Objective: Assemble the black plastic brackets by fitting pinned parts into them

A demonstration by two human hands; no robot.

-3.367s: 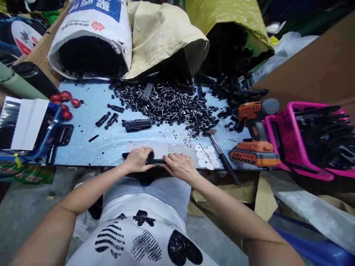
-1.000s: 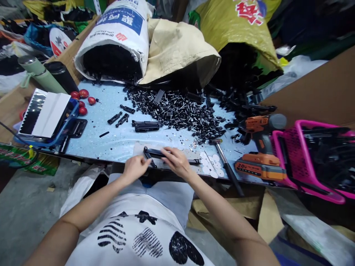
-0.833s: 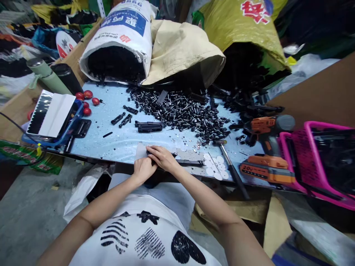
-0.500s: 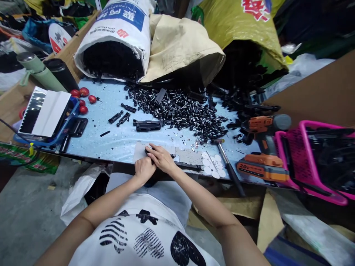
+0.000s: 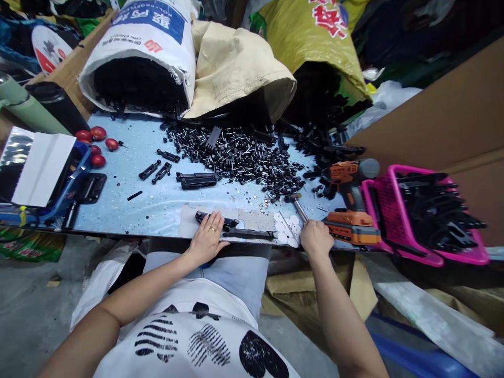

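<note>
My left hand (image 5: 208,237) lies with fingers stretched over a black plastic part (image 5: 231,222) at the table's front edge, pressing it down; a ring shows on one finger. To the right of those fingers a long black bar (image 5: 254,233) lies along the edge. My right hand (image 5: 317,239) is closed around the handle of a hammer (image 5: 302,211), whose head points away from me on the table. White round discs (image 5: 286,229) lie between the bar and my right hand.
An orange cordless drill (image 5: 350,215) and a pink basket (image 5: 394,210) of black parts stand at the right. Behind is a heap of small black pieces with metal pins (image 5: 240,157). Open sacks (image 5: 240,68) line the back. Red fruits (image 5: 98,133) and a blue tray (image 5: 81,168) are at the left.
My right hand has left the black part beside my left hand and moved right onto the hammer handle. My left hand has flattened over the part. The view has shifted right.
</note>
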